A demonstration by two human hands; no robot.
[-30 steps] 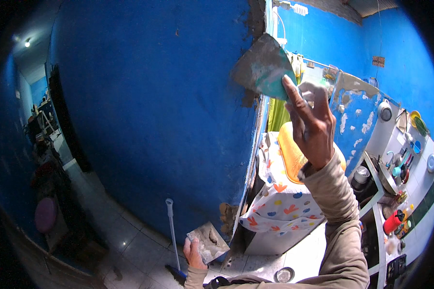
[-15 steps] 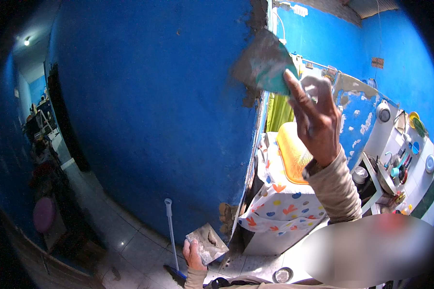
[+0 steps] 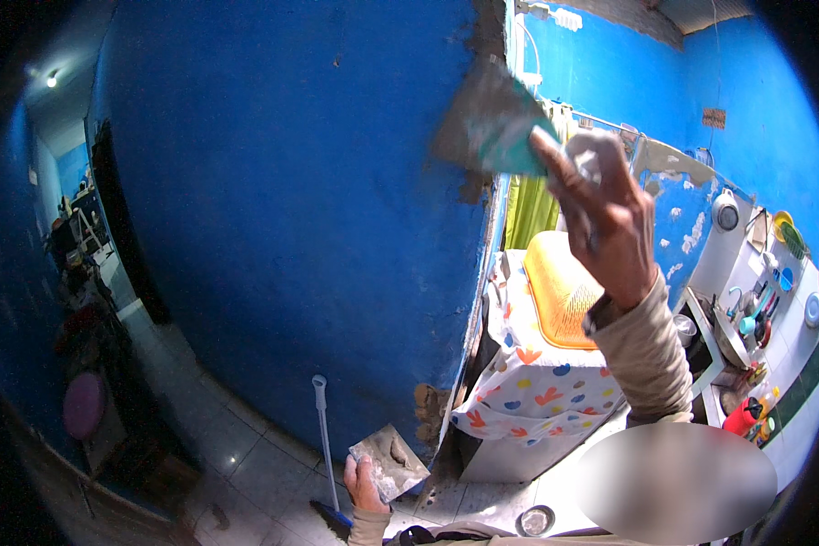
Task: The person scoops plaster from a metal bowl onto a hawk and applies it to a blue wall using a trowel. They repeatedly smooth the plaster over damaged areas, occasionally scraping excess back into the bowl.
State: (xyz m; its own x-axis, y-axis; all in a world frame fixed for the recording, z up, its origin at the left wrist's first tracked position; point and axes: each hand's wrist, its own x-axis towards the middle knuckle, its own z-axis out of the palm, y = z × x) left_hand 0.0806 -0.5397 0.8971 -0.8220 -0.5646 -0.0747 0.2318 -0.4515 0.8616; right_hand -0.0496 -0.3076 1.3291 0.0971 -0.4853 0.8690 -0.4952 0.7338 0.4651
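Observation:
My right hand [image 3: 617,214] is raised at the upper right, fingers closed on a wide putty knife [image 3: 502,123]. Its green-tinged blade is smeared with grey and lies against the blue wall [image 3: 273,209] near the wall's right edge. Rough grey mortar [image 3: 488,36] shows along that edge, above and below the blade. Low down, my left hand [image 3: 365,489] grips one corner of a small square board [image 3: 389,460], which carries a lump of wet grey mortar. The handle of the putty knife is mostly hidden by my right hand.
A broom [image 3: 324,437] leans by the wall's foot. Right of the wall edge, an orange basket [image 3: 560,296] sits on a patterned cloth [image 3: 537,391]. A metal bowl [image 3: 535,520] stands on the floor. Kitchenware hangs at the far right, near a red bottle [image 3: 743,417]. A blurred patch covers the lower right.
My right hand has shifted slightly right and down, and the blade has tilted a little against the wall. My left hand and the board have barely moved.

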